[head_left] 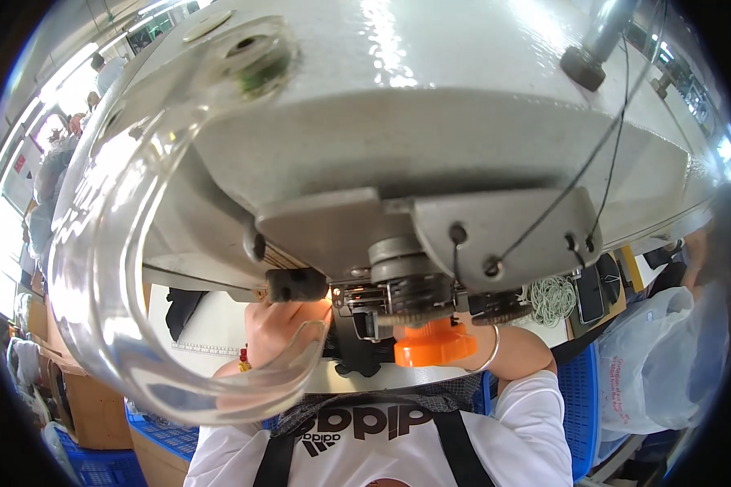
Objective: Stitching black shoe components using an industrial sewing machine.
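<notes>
A large pale sewing machine (430, 146) fills the upper view and hides much of the work. Under its head lies a piece of black cloth (356, 345). My left hand (278, 329) is at the cloth's left side, its fingers bent and close together; the machine covers the tips. Most of my right hand (481, 331) is behind an orange knob (434, 345) and the dark thread-tension discs (418, 296), so its fingers do not show. A clear curved plastic guard (122, 300) arcs in front of my left hand. Dark thread (573, 191) runs down through a metal plate (512, 231).
Another black cloth piece (184, 311) lies on the table at left. At right are a tangle of pale cord (551, 299) and a phone (590, 294). Blue plastic baskets (583, 406) flank me, with a clear plastic bag (654, 365) at right and a cardboard box (97, 406) at left.
</notes>
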The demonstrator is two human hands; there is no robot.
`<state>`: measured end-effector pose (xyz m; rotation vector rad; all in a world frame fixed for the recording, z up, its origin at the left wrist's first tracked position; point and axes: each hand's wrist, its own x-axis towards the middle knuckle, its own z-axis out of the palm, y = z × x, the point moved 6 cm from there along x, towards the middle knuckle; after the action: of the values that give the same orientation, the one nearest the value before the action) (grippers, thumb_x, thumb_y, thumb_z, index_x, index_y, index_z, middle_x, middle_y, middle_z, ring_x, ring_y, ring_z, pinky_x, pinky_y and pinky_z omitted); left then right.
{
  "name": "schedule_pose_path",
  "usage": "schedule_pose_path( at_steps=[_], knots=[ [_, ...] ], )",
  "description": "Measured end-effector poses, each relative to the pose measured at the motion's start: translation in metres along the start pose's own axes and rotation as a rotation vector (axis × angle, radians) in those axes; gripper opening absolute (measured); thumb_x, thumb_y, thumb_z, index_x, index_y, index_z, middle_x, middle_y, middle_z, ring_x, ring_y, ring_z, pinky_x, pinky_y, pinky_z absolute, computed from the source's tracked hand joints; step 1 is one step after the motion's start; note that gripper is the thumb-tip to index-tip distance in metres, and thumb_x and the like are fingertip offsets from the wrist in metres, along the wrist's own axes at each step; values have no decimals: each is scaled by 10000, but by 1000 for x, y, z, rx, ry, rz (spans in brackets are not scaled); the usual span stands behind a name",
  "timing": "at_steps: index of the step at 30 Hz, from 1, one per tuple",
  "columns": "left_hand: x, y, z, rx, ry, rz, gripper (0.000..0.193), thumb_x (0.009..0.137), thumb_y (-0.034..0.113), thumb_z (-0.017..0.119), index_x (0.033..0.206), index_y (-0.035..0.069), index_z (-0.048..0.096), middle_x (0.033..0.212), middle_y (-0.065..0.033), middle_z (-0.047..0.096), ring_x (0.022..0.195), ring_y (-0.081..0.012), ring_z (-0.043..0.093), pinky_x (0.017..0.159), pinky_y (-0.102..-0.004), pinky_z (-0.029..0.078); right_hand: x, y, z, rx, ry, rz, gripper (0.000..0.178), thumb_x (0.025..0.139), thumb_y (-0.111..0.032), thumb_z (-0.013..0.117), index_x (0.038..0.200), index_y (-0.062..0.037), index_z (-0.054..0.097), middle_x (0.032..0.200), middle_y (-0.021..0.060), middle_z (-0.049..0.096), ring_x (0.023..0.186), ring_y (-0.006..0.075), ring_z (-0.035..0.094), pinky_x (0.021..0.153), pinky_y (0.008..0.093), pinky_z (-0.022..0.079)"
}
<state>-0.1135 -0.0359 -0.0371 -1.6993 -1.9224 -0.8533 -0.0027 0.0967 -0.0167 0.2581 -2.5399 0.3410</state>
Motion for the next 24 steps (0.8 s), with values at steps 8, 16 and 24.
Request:
schedule_pose_path(
  at_steps=[8,16,24],
  knots=[
    [5,8,-2,125,-3,53,181,573,146,685,750,182,677,879,1,632,662,-205,588,506,-322,461,-16,19,44,297,54,38,84,681,-173,688,733,-107,696,734,62,637,741,251,623,696,346,513],
    [11,12,2,121,-105,3,218,771,119,676,984,75,660,977,-107,625,906,-297,599,780,-430,468,-15,15,26,194,10,85,257,787,-206,619,992,-60,671,877,123,659,789,278,639,787,374,527],
    [3,-11,12,419,131,207,201,672,196,682,850,289,682,792,37,538,592,-141,552,484,-294,437,-8,15,28,219,6,64,297,789,-205,616,1046,-59,655,922,130,658,807,293,641,749,391,525]
  ],
)
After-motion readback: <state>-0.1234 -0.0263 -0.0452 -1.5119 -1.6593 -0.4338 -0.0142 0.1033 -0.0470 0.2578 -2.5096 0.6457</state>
